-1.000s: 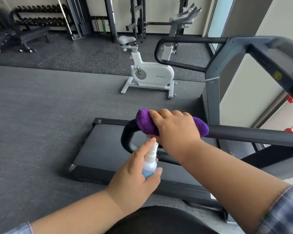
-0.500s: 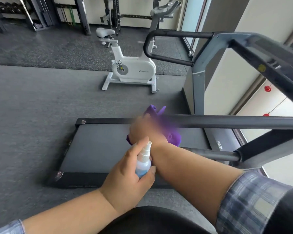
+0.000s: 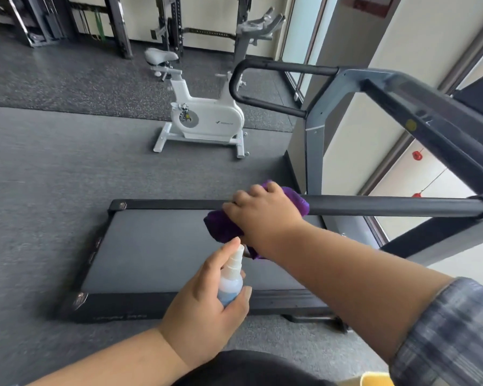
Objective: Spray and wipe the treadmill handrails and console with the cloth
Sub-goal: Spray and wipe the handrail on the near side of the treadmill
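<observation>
Gym flooring lay below as the right hand (image 3: pixel 265 215) clamped the cloth (image 3: pixel 223 227) round the rail (image 3: pixel 388 205), which ran off rightward (left hand (image 3: pixel 204 310) gripped the bottle (image 3: pixel 230 282), nearer the body).

Both forearms are bare. The right sleeve (image 3: pixel 452 335), a grey-blue plaid fabric, is pushed up toward the elbow. A dark garment (image 3: pixel 248 369) covers the lap.

A single wide-angle view from the person's head looks forward and steeply down, close over both forearms and the near handrail (image 3: pixel 388 205) of the treadmill. Its belt (image 3: pixel 162 252) fills the middle ground, seen from the side. Farther off, a white exercise bike (image 3: pixel 207 118) and racks line the top edge
</observation>
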